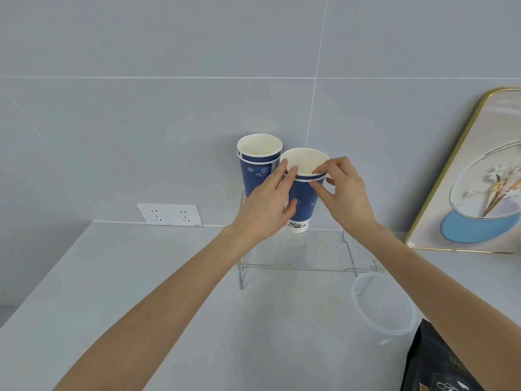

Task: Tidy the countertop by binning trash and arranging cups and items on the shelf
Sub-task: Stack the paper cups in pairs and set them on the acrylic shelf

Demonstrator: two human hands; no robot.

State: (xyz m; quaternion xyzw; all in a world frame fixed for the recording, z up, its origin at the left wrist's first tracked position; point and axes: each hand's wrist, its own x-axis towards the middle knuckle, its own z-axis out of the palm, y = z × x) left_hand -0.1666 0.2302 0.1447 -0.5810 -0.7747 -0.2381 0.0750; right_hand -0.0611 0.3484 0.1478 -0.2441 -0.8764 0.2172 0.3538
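Observation:
Two stacks of blue paper cups with white rims are on or above a clear acrylic shelf (310, 268) against the wall. The rear stack (255, 170) stands upright at the shelf's back left. The nearer stack (303, 198) is held between both hands, its base at about shelf level. My left hand (266, 206) grips its left side, fingers up to the rim. My right hand (345, 193) pinches the rim of the upper cup at the right. Both cup mouths look empty.
A clear plastic container (380, 306) sits on the grey countertop (141, 292) right of the shelf. A black bag (434, 365) lies at the bottom right. A gold-framed picture (479, 176) leans on the wall at right. A white wall socket (170, 214) is at left.

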